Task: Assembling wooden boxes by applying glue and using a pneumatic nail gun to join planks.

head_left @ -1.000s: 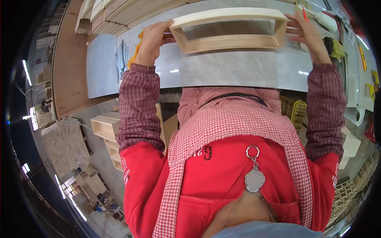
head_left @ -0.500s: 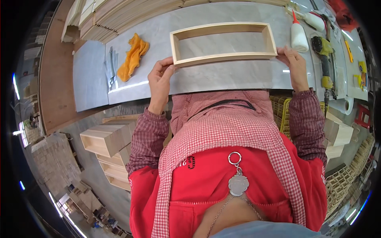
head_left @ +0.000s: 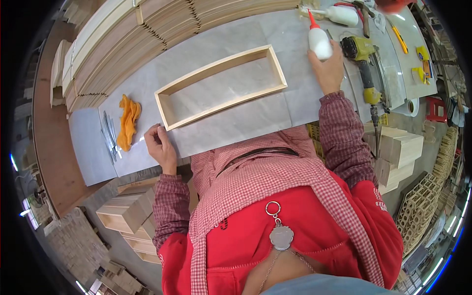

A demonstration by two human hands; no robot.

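Observation:
A shallow rectangular wooden frame (head_left: pixel 223 105) lies slanted on the grey tabletop, its left end nearer to me. My left hand (head_left: pixel 161 147) is beside the frame's near left corner, fingers loosely curled, with nothing visible in them. Whether its fingertips touch the corner I cannot tell. Over on the right, my right hand (head_left: pixel 328 71) grips the lower part of a white squeeze bottle (head_left: pixel 320 43) with a red pointed nozzle. The bottle points away from me.
Stacked wooden panels (head_left: pixel 147 37) line the table's back. An orange cloth (head_left: pixel 129 123) and thin metal strips (head_left: pixel 109 135) lie left. On the right are a yellow-green power drill (head_left: pixel 365 54), a second white bottle (head_left: pixel 342 15) and a yellow cutter (head_left: pixel 399 39). Wooden boxes (head_left: pixel 125 211) stand below left.
My right hand has left the frame's right end and taken hold of the squeeze bottle. My view has turned, so the frame appears slanted and further left. My left hand stays near its corner.

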